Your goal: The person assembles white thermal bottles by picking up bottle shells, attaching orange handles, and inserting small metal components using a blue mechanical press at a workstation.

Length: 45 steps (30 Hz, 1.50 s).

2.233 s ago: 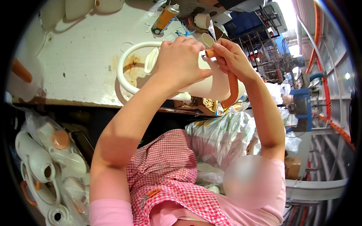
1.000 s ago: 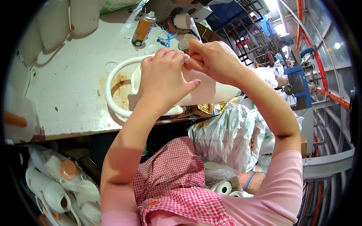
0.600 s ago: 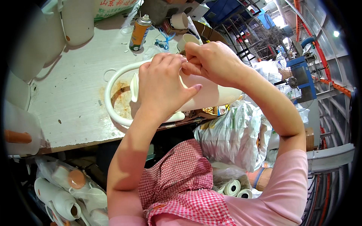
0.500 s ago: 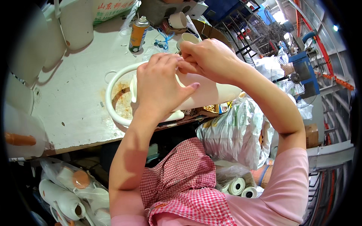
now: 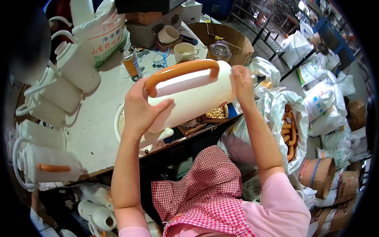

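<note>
Orange handle (image 5: 183, 68) now spans white jug (image 5: 193, 96) mid-frame, apparently seated; left hand (image 5: 139, 106) fingers clamp jug, right hand (image 5: 242, 83) blurred at its right end, grip unclear.

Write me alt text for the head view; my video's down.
The left hand grips a white jug sideways over a bench, orange handle up, the right hand at the jug's right end. Other jugs stand at left; a bag of orange pieces is at right.

My right fingers (image 5: 238, 75) blur beside the white jug (image 5: 193, 98). Below my left fingers (image 5: 139, 87), my wrist (image 5: 133, 132) hides part of a curved white tube (image 5: 118, 124).
</note>
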Each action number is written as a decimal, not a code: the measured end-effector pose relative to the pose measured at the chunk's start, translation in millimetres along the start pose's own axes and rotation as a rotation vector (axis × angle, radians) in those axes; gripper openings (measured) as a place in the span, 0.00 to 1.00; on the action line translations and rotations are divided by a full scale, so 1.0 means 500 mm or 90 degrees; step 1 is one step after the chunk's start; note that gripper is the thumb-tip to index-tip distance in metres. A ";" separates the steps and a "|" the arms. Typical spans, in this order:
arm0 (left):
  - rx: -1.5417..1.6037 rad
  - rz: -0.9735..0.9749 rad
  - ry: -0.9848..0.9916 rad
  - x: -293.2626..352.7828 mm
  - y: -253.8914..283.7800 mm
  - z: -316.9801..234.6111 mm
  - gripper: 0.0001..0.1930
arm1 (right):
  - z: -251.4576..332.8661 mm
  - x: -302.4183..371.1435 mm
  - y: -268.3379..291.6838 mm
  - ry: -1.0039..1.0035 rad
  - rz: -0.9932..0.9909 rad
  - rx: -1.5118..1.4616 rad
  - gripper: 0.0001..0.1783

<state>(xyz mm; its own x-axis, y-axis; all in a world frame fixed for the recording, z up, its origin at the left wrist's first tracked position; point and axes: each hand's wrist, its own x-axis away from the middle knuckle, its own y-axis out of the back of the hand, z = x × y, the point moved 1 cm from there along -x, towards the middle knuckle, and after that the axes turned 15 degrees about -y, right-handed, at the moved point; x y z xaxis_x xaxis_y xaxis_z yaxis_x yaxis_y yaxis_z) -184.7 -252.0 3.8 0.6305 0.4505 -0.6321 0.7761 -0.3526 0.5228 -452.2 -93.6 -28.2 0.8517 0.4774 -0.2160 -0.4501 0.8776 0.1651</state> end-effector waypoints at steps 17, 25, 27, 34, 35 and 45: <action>0.005 -0.164 0.198 -0.112 0.028 0.020 0.16 | -0.100 0.073 0.069 -0.027 -0.077 -0.205 0.10; -0.088 -0.311 0.321 0.145 0.340 -0.023 0.13 | -0.151 0.110 0.031 0.079 0.169 0.373 0.06; -0.092 -0.351 0.319 0.250 0.431 -0.033 0.14 | -0.180 0.094 0.001 0.130 0.175 0.455 0.07; -0.074 -0.409 0.365 0.449 0.432 -0.126 0.13 | -0.210 0.062 -0.032 0.107 0.281 0.646 0.09; -0.074 -0.407 0.369 0.462 0.416 -0.123 0.14 | -0.206 0.063 -0.030 0.106 0.268 0.658 0.09; -0.031 -0.427 0.388 0.498 0.345 -0.096 0.15 | -0.160 0.085 0.003 0.120 0.204 0.545 0.08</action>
<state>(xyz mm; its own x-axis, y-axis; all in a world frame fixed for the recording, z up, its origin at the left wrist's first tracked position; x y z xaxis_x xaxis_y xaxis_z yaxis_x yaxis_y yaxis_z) 105.7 -161.6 -35.9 -0.0807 0.9093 -0.4082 0.9680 0.1692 0.1856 -438.2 -68.4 -114.2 0.6299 0.7562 -0.1772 -0.2416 0.4076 0.8806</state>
